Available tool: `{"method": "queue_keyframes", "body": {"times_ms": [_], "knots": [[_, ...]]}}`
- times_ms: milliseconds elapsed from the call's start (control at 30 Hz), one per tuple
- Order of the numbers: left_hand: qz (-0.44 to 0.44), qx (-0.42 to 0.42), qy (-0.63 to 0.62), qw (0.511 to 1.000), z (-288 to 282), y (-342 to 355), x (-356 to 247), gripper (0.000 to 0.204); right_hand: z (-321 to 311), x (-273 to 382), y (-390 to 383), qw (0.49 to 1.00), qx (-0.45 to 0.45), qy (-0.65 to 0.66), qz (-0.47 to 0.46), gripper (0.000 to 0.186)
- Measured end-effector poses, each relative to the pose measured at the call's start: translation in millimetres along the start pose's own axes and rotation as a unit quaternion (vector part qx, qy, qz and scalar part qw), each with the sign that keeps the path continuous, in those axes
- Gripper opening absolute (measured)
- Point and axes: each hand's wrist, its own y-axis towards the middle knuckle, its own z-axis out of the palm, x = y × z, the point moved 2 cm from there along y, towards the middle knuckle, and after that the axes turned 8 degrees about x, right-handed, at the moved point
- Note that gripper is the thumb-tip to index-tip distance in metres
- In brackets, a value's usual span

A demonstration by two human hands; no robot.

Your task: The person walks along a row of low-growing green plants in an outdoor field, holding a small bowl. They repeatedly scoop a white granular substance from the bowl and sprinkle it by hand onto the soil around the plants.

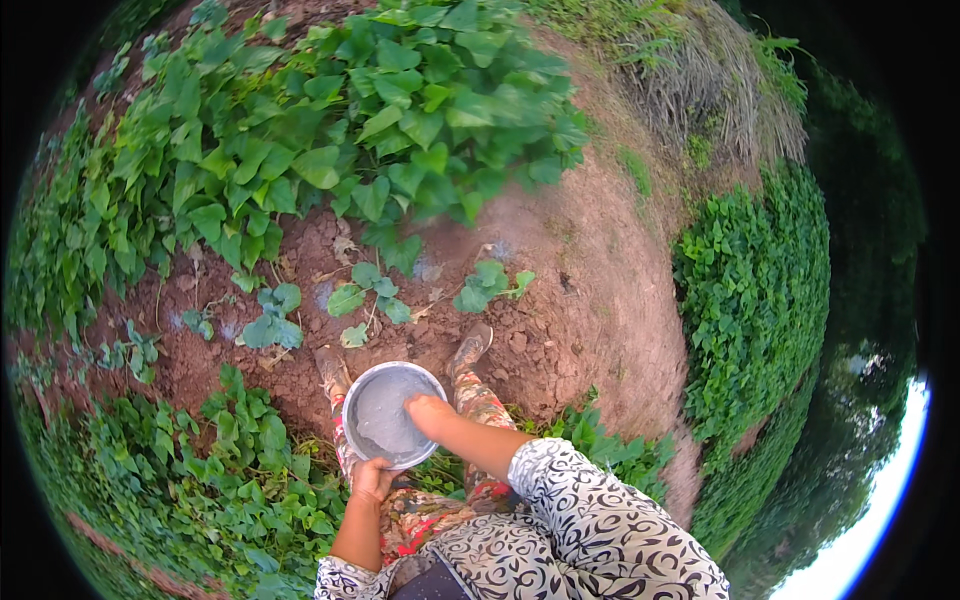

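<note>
A round, pale bucket [352, 440] of grey powder [385, 405] is held low in front of my body, between my legs. My left hand [373, 478] grips its near rim, the fingers curled over the edge. Inside the bucket, at the right, my right hand [428, 415] is closed just over the powder. Its fingertips are turned away, so what they hold, if anything, is hidden. Just beyond the bucket, small young plants [372, 292] grow in a row in reddish soil. Pale grey patches [427, 268] of powder lie on the soil near them.
Dense leafy vines [400, 110] cover the bed ahead, and more vines [240, 470] grow at the near left. My shoes [473, 345] stand on the soil by the row. A bare dirt path [620, 300] runs along the right, with dry grass [730, 90] and a green hedge [755, 300] past it.
</note>
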Motion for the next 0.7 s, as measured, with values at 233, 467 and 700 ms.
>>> {"method": "queue_keyframes", "body": {"times_ms": [233,467,700], "knots": [[-0.035,0.055,0.105,0.992,86.8,40.7,24.1,0.06,-57.4,-93.8,-74.9,0.977,-0.153,0.15,0.003,0.016],[-0.073,0.035,0.187,0.979,119.0,57.8,43.5,0.061,-151.1,-207.1,-101.1,0.908,-0.364,0.198,0.054,0.013],[-0.083,0.0,0.179,0.98,80.3,62.8,54.4,0.06,-168.8,-294.3,-24.5,0.886,-0.399,0.176,0.155,0.036]]}}
